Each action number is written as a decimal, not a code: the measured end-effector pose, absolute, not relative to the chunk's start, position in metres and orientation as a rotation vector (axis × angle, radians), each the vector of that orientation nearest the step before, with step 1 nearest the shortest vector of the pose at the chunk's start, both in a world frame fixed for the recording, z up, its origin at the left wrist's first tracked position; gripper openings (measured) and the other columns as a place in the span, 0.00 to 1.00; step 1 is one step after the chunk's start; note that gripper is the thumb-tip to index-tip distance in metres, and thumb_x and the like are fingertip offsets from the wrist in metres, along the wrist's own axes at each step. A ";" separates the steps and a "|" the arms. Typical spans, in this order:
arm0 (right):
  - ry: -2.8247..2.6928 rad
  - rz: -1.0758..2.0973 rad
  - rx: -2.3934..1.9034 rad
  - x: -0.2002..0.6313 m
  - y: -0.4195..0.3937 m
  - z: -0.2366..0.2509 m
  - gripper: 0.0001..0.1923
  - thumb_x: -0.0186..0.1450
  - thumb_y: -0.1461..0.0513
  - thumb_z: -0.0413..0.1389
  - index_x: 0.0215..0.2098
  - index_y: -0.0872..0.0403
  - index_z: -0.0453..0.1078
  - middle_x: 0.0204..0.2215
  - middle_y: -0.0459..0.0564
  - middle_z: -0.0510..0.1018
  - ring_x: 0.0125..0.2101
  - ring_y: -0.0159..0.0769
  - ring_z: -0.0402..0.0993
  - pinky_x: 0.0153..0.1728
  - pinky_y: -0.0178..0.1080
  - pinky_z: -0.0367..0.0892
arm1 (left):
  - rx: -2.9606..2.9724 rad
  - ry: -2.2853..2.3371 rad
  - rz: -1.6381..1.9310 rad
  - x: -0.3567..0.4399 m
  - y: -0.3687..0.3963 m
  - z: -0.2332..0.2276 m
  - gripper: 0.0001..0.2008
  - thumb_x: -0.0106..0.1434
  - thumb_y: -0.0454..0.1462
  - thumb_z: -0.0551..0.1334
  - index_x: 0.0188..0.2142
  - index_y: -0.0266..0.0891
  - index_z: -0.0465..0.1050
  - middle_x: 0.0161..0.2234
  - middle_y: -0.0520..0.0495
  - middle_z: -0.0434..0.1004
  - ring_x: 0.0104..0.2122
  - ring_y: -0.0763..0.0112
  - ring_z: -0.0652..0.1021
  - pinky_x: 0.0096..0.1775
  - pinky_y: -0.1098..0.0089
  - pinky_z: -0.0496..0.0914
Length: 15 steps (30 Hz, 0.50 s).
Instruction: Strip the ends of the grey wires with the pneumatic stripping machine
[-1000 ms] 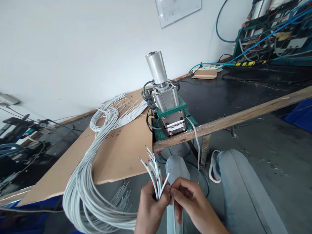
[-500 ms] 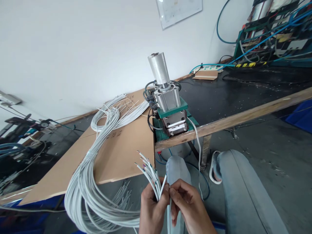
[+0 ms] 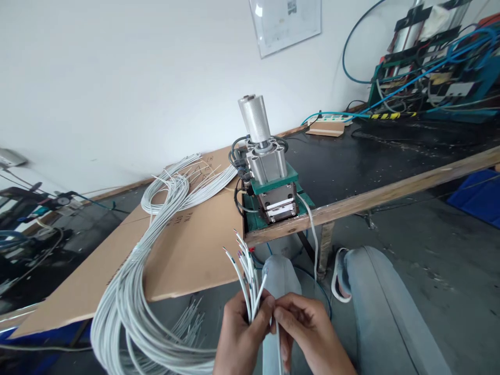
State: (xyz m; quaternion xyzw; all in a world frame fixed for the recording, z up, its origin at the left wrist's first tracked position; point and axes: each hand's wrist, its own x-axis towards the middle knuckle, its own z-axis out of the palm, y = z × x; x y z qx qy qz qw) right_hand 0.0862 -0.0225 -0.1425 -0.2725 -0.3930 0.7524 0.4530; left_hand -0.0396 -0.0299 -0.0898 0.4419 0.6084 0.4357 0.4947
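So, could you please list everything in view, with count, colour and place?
cardboard: at least one, brown, centre left
wires: many, white, looped on cardboard, hanging past it
tabletop: one, black, right of cardboard
cylinder device: one, silver and green, on tabletop's corner
power strip: one, white, tabletop's far side
machinery: two groups, mixed colours, left and far right
wall sheet: one, clear, top centre
blue material: two areas, blue, lower left, right edge
wall: one, white, background
legs: two, grey-blue trousers, bottom
left fingers: one hand, bare, around wire ends
right fingers: one hand, bare, pinching one wire
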 end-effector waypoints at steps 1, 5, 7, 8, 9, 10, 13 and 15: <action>-1.061 1.794 -0.691 0.092 -0.022 -0.144 0.24 0.68 0.44 0.54 0.34 0.56 0.72 0.13 0.41 0.70 0.11 0.27 0.66 0.14 0.28 0.66 | 1.064 1.494 1.069 -0.039 -0.030 -0.089 0.23 0.56 0.55 0.68 0.25 0.37 0.70 0.15 0.60 0.55 0.16 0.81 0.52 0.17 0.78 0.45; -1.703 0.832 -0.634 0.119 -0.021 -0.137 0.14 0.76 0.57 0.47 0.50 0.51 0.72 0.29 0.49 0.81 0.23 0.31 0.78 0.26 0.31 0.74 | 1.011 1.541 1.137 -0.033 -0.030 -0.081 0.23 0.55 0.54 0.70 0.25 0.37 0.70 0.15 0.60 0.58 0.17 0.80 0.55 0.18 0.78 0.50; -1.950 0.371 -0.607 0.131 -0.021 -0.128 0.16 0.77 0.61 0.44 0.49 0.50 0.74 0.33 0.50 0.83 0.28 0.32 0.80 0.30 0.32 0.74 | 1.007 1.564 1.150 -0.029 -0.028 -0.076 0.23 0.53 0.54 0.71 0.25 0.37 0.70 0.15 0.60 0.57 0.17 0.80 0.57 0.19 0.78 0.51; -2.030 0.242 -0.612 0.135 -0.021 -0.123 0.18 0.77 0.63 0.42 0.47 0.51 0.74 0.33 0.49 0.83 0.28 0.33 0.81 0.31 0.33 0.74 | 1.013 1.576 1.153 -0.027 -0.026 -0.074 0.23 0.52 0.54 0.72 0.24 0.36 0.70 0.15 0.60 0.57 0.18 0.80 0.57 0.19 0.78 0.51; -2.063 0.163 -0.619 0.138 -0.020 -0.119 0.20 0.77 0.64 0.40 0.46 0.53 0.75 0.32 0.49 0.84 0.28 0.33 0.81 0.32 0.34 0.73 | 1.016 1.584 1.161 -0.025 -0.025 -0.071 0.24 0.52 0.54 0.72 0.24 0.36 0.70 0.16 0.60 0.56 0.18 0.80 0.56 0.19 0.78 0.50; -2.069 0.114 -0.613 0.141 -0.018 -0.117 0.21 0.77 0.65 0.39 0.46 0.56 0.75 0.32 0.50 0.84 0.30 0.34 0.82 0.33 0.35 0.74 | 1.012 1.587 1.175 -0.024 -0.025 -0.068 0.24 0.53 0.54 0.71 0.26 0.36 0.71 0.16 0.60 0.56 0.17 0.80 0.56 0.19 0.77 0.49; -1.989 0.029 -0.567 0.147 -0.003 -0.116 0.18 0.76 0.67 0.42 0.51 0.61 0.74 0.37 0.55 0.84 0.39 0.36 0.82 0.40 0.35 0.74 | 0.961 1.598 1.277 -0.022 -0.028 -0.061 0.26 0.53 0.56 0.71 0.35 0.35 0.75 0.15 0.61 0.57 0.16 0.80 0.56 0.19 0.77 0.49; -1.885 -0.004 -0.613 0.148 0.014 -0.118 0.15 0.73 0.71 0.48 0.54 0.61 0.73 0.41 0.57 0.84 0.43 0.37 0.82 0.44 0.35 0.74 | 0.926 1.610 1.379 -0.021 -0.035 -0.059 0.27 0.52 0.56 0.71 0.36 0.34 0.76 0.14 0.60 0.58 0.15 0.80 0.57 0.20 0.76 0.51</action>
